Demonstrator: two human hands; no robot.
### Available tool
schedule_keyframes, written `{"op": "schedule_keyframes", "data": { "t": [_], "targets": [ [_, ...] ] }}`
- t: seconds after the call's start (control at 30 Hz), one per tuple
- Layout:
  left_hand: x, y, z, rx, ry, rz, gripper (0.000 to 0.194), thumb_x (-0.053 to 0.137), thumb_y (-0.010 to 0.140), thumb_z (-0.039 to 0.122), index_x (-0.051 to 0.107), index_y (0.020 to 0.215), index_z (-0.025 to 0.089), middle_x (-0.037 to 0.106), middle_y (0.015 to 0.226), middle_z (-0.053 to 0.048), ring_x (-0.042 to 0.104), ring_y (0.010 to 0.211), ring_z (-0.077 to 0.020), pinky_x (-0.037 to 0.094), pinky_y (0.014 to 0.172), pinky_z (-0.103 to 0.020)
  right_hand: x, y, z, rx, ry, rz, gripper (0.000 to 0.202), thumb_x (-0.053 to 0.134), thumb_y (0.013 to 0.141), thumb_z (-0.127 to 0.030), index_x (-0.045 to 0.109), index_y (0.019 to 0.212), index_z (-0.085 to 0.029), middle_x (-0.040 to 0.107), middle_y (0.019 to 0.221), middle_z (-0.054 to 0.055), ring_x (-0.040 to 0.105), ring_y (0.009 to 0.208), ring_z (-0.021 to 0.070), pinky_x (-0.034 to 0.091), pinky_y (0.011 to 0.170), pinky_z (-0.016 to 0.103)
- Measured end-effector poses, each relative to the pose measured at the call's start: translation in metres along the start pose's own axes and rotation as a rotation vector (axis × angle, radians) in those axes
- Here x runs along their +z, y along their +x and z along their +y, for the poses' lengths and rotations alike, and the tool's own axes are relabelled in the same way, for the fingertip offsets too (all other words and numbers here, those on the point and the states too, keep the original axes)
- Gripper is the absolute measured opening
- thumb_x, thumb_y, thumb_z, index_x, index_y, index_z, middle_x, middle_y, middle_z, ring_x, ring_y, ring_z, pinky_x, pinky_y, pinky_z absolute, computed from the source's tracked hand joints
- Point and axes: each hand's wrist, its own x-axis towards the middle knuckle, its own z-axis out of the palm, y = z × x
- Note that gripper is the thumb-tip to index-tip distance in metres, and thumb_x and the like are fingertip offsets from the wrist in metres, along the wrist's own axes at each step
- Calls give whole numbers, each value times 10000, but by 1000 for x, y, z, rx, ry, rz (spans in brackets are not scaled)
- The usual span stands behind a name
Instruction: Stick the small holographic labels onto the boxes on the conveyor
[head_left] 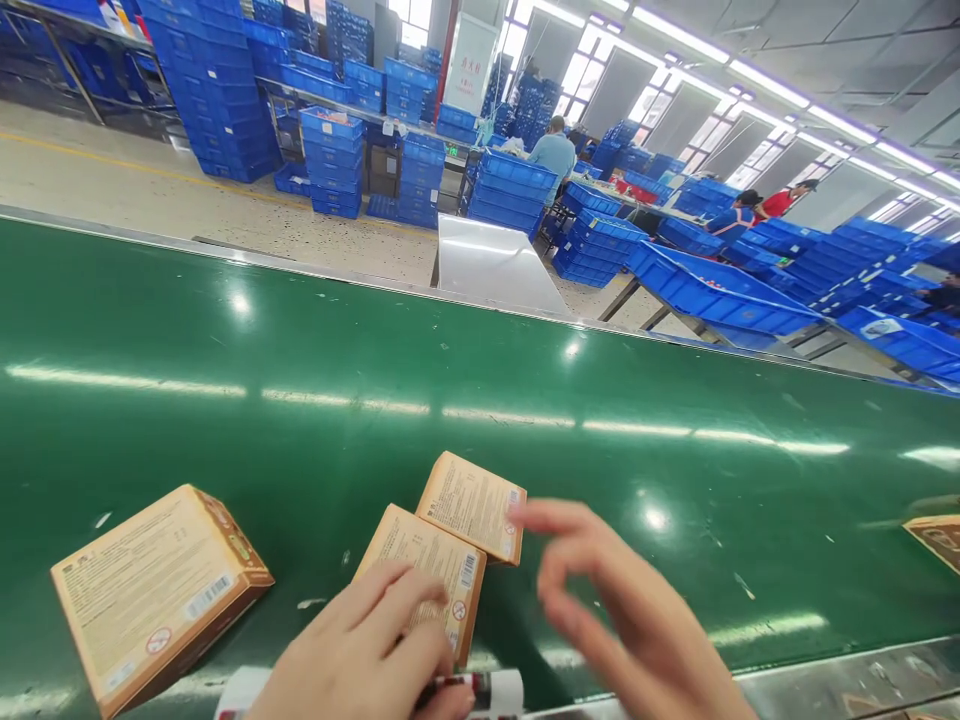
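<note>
My left hand (367,645) is closed at the bottom middle, its fingers curled in front of a tan cardboard box (466,570) with printed text and a barcode. A white item with dark and red print (506,690) is in its grip; its exact kind is hidden by the fingers. Touching that box on its far right side is a second tan box (472,500). My right hand (622,610) holds nothing, fingers apart and slightly bent, with its index fingertip at the second box's right edge. Another tan box (142,590) lies to the left, barcode face up.
The boxes lie on a green conveyor belt (300,330) with a metal edge. One more box (937,535) is partly in view at the right. Beyond stand a white table (491,260), stacks of blue crates (217,90) and several people at work.
</note>
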Motion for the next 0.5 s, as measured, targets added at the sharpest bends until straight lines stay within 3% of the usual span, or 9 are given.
{"op": "schedule_keyframes", "data": {
  "t": [0.07, 0.1, 0.13, 0.23, 0.37, 0.5],
  "targets": [
    [23, 6, 8, 21, 41, 85, 263, 535, 999, 385, 565, 783, 238, 695, 1311, -88, 648, 1227, -271, 603, 921, -355, -4, 24, 18, 207, 148, -15, 244, 536, 978, -463, 590, 892, -241, 616, 1344, 78, 612, 1208, 216, 518, 996, 340],
    [36, 9, 13, -35, 61, 225, 312, 549, 980, 396, 536, 717, 229, 687, 1321, -119, 633, 1244, -309, 596, 943, -429, -5, 35, 27, 291, 220, -44, 296, 556, 948, -523, 586, 886, -236, 591, 1378, 93, 601, 1214, 236, 515, 991, 368],
    [49, 12, 18, -64, 61, 214, 299, 573, 959, 408, 551, 729, 219, 650, 1371, -146, 586, 1296, -342, 566, 991, -495, -5, 46, 36, 346, 276, -64, 348, 583, 911, -573, 579, 863, -228, 581, 1387, 106, 596, 1210, 253, 509, 986, 390],
    [74, 21, 29, -85, 42, 65, 255, 662, 902, 408, 615, 786, 185, 618, 1392, -209, 554, 1318, -383, 562, 1005, -514, -3, 64, 53, 428, 360, -113, 430, 615, 853, -633, 553, 799, -211, 587, 1368, 131, 584, 1191, 276, 466, 1000, 434],
    [69, 31, 37, -114, 10, -68, 224, 670, 924, 377, 663, 855, 164, 602, 1408, -211, 515, 1341, -393, 548, 1035, -517, 0, 62, 59, 440, 345, -112, 399, 606, 861, -588, 540, 777, -203, 625, 1291, 128, 596, 1091, 256, 465, 926, 409],
    [62, 39, 43, -165, -57, -107, 194, 670, 931, 334, 675, 863, 152, 582, 1425, -223, 469, 1375, -389, 506, 1081, -534, -1, 55, 62, 403, 329, -89, 340, 595, 860, -526, 542, 780, -199, 652, 1204, 116, 595, 987, 224, 480, 810, 355]
  ]
}}
